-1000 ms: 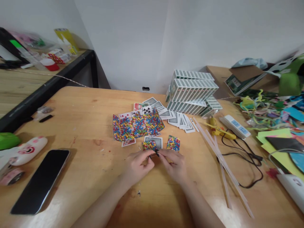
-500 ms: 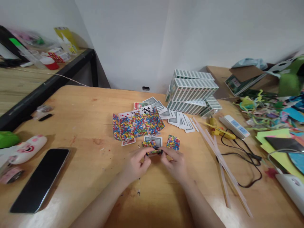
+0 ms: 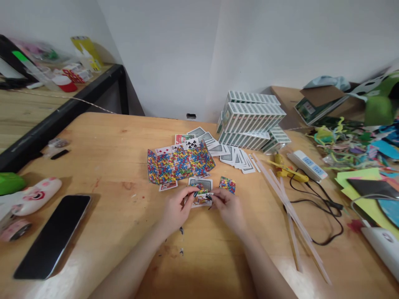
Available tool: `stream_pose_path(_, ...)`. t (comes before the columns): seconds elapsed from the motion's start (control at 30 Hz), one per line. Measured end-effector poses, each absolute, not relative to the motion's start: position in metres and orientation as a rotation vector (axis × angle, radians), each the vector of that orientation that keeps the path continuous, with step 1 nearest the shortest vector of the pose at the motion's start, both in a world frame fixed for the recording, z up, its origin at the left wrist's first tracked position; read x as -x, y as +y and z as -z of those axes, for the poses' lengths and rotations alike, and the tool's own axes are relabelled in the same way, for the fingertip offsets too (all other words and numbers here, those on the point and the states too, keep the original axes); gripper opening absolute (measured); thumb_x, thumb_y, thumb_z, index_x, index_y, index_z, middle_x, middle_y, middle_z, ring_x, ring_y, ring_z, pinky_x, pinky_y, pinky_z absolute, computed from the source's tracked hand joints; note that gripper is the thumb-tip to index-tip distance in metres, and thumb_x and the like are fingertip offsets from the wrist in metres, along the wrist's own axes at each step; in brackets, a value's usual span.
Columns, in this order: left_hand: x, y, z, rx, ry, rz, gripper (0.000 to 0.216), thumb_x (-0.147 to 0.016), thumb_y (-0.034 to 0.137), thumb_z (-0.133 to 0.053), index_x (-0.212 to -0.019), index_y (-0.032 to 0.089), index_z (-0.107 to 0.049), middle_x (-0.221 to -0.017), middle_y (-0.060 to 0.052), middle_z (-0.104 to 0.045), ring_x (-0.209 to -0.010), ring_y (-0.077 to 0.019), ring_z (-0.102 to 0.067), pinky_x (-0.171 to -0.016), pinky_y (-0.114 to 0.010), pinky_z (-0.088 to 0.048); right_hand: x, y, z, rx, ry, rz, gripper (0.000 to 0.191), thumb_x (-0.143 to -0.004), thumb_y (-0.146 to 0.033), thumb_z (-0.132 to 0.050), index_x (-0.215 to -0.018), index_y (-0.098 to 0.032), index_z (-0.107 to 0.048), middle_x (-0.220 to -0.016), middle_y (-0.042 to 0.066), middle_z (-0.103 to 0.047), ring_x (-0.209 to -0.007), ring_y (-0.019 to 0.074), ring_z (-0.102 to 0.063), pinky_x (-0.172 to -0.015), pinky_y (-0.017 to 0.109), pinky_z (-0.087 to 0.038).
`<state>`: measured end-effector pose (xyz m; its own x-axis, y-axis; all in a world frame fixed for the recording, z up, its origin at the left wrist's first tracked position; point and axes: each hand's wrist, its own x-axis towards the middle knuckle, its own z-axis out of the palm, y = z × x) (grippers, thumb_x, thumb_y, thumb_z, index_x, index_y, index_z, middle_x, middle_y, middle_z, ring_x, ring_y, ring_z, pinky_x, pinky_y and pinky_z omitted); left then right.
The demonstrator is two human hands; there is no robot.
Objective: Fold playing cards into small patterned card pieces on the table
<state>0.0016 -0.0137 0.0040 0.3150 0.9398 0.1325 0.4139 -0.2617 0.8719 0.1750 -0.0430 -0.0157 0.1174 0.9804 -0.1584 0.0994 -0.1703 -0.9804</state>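
Observation:
My left hand [image 3: 177,209] and my right hand [image 3: 228,209] meet over the wooden table [image 3: 118,149], both pinching a small playing card [image 3: 202,200] with a colourful patterned piece on it. Just beyond lie a face-down card [image 3: 201,183], a small colourful square [image 3: 227,185] and a standing folded wall of colourful patterned cards [image 3: 181,165]. Loose playing cards [image 3: 230,155] fan out behind it.
Stacked green card packs [image 3: 252,120] stand at the back. A yellow glue gun [image 3: 288,170], power strip [image 3: 307,165], black cable [image 3: 324,207] and clear glue sticks [image 3: 293,216] lie right. A black phone [image 3: 52,236] and a pink toy [image 3: 34,195] lie left. Craft scraps [image 3: 358,149] crowd the far right.
Both hands have shifted slightly away from me with the small card, which now shows its face tilted up between the fingertips.

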Motion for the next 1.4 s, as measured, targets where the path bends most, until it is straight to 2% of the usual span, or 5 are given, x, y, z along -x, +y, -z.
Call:
stream_pose_path(0.13,-0.002,-0.013,-0.003,-1.811,1.182,-0.878,0.023,-0.082,0.02,-0.046,-0.097,0.02,-0.063,-0.085,-0.003,-0.068,-0.062,-0.0103,-0.059,-0.057,-0.019,-0.047,-0.178,-0.043,0.013,1.481,-1.02,-1.211,0.027,-0.071,-0.044,-0.061,-0.072,-0.017,-0.059,-0.064,0.001,-0.058,-0.05,0.0138,-0.055,-0.038,0.024,-0.049)
stream_pose_path(0.5,-0.002,-0.012,-0.004,-1.822,1.127,-0.821,0.022,-0.076,0.019,-0.056,-0.095,0.021,-0.067,-0.088,-0.003,-0.07,-0.066,-0.0122,-0.061,-0.054,-0.019,-0.045,-0.171,-0.046,0.004,1.431,-0.947,-1.253,0.026,-0.071,-0.042,-0.061,-0.068,-0.017,-0.055,-0.056,-0.003,-0.053,-0.036,0.0079,-0.047,-0.032,0.02,-0.042)
stream_pose_path(0.67,-0.002,-0.013,-0.002,-1.786,1.176,-0.718,0.021,-0.077,0.021,-0.056,-0.093,0.02,-0.068,-0.077,-0.001,-0.071,-0.05,-0.0098,-0.056,-0.044,-0.018,-0.04,-0.168,-0.046,0.002,1.414,-0.931,-1.287,0.027,-0.071,-0.042,-0.062,-0.067,-0.017,-0.054,-0.056,-0.005,-0.051,-0.035,0.0075,-0.047,-0.031,0.02,-0.041)
stream_pose_path(1.07,-0.004,-0.012,-0.011,-1.786,1.155,-0.714,0.021,-0.075,0.018,-0.055,-0.093,0.022,-0.066,-0.088,-0.002,-0.071,-0.073,-0.0149,-0.064,-0.061,-0.022,-0.049,-0.164,-0.046,-0.001,1.374,-0.847,-1.359,0.03,-0.069,-0.045,-0.063,-0.066,-0.017,-0.055,-0.05,-0.007,-0.046,-0.029,0.006,-0.043,-0.026,0.017,-0.035)
stream_pose_path(1.4,-0.006,-0.015,-0.019,-1.753,1.216,-0.725,0.019,-0.075,0.018,-0.055,-0.09,0.02,-0.066,-0.079,0.0,-0.07,-0.056,-0.0109,-0.058,-0.048,-0.019,-0.043,-0.165,-0.047,0.0,1.37,-0.829,-1.365,0.031,-0.07,-0.046,-0.063,-0.066,-0.017,-0.054,-0.049,-0.007,-0.046,-0.03,0.0062,-0.045,-0.027,0.017,-0.036)
